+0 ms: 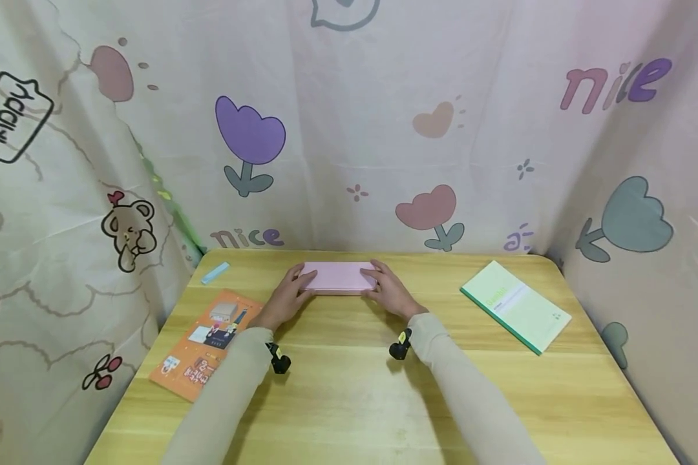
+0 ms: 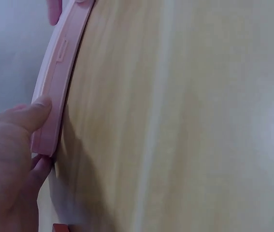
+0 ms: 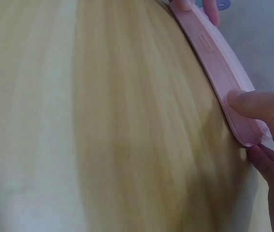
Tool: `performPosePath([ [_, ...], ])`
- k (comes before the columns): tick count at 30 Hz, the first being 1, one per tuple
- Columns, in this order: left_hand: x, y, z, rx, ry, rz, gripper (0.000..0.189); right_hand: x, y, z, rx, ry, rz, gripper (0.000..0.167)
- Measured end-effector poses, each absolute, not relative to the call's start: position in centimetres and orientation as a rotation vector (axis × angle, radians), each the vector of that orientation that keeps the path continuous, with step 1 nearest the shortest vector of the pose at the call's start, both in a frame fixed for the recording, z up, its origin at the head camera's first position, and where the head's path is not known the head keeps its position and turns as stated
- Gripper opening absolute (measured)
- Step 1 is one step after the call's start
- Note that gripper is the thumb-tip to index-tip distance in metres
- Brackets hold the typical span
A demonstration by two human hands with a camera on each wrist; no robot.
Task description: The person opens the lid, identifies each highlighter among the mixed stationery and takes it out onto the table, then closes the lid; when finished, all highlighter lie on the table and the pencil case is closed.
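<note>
A pink pencil case (image 1: 337, 278) lies flat near the back edge of the table, its long side facing me. My left hand (image 1: 285, 297) grips its left end, and my right hand (image 1: 397, 294) grips the right end. Seen from the left wrist, the thumb presses the front side of the case (image 2: 62, 82), with fingers at its end. A small raised catch shows midway along that side. From the right wrist, the other thumb lies on the front of the case (image 3: 219, 72), and a finger is at its lower corner.
On the left, an orange book (image 1: 180, 368) lies partly beneath the left forearm in view. Behind it is a small light-blue bar (image 1: 215, 272). A pale green notebook (image 1: 514, 307) lies angled on the right. A printed curtain (image 1: 337, 129) hangs behind the wooden table (image 1: 349, 400).
</note>
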State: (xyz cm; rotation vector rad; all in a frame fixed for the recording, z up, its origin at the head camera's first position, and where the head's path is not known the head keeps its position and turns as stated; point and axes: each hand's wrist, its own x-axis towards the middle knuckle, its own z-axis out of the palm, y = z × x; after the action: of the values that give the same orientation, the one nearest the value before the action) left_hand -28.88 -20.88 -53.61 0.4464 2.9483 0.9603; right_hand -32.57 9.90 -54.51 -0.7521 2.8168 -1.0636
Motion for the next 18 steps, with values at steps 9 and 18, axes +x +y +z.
performPosePath([
  [9, -26.5, -20.5, -53.8, 0.477, 2.963, 0.902, 0.057, -30.5, 10.9, -54.1, -0.762, 2.781, -1.069, 0.064],
  [18, -23.3, -20.5, -53.9, 0.499, 2.975, 0.909, 0.056, -27.6, 12.0, -53.8, -0.833, 2.775, -1.048, 0.060],
])
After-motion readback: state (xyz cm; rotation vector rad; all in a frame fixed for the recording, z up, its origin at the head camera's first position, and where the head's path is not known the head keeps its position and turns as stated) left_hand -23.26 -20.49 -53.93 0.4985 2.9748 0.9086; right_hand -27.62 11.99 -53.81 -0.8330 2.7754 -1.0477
